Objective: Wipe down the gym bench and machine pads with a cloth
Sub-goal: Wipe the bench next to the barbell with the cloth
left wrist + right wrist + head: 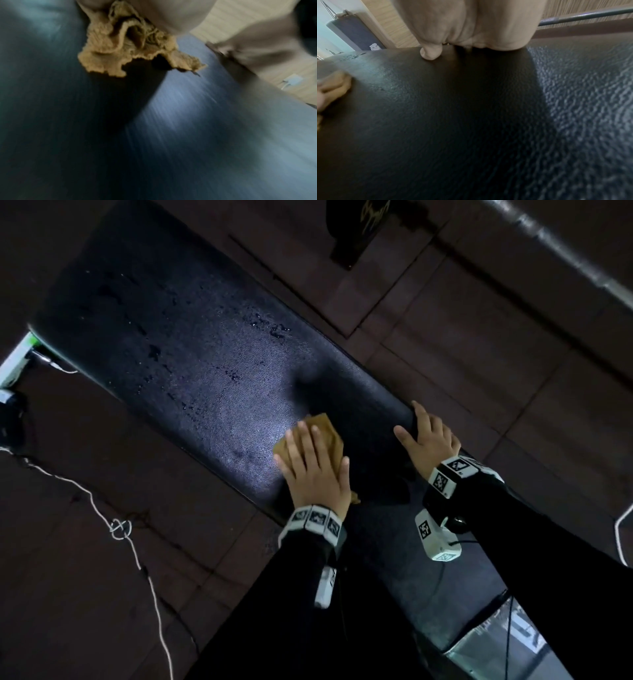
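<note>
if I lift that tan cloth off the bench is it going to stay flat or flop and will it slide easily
The cloth looks soft: its edge bunches into ruffled folds under the left hand, so it would likely droop. It probably slides easily on the bench, whose smooth, shiny pad shows wet droplets. It seems light; a flat palm alone covers most of it.

On the desk the left hand lies flat atop the cloth; the right hand rests just right (at the desk's edge), with floor on both sides.
</note>
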The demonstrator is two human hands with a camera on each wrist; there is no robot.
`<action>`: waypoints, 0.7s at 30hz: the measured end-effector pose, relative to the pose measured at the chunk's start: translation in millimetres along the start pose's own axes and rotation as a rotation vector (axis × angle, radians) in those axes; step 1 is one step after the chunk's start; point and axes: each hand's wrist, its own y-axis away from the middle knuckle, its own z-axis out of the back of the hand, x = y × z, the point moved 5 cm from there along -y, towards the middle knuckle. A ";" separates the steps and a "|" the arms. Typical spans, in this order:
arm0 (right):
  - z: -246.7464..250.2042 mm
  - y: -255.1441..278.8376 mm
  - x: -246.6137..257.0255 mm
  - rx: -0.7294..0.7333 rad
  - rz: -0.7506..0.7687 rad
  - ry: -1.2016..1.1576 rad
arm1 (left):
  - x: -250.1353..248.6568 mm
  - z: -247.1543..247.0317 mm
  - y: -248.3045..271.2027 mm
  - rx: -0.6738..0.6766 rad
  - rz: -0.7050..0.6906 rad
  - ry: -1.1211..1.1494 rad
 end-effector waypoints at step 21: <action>1.3 0.6 0.3 0.010 0.008 -0.028 | 18.9 -0.3 9.5 -0.041 -0.034 0.006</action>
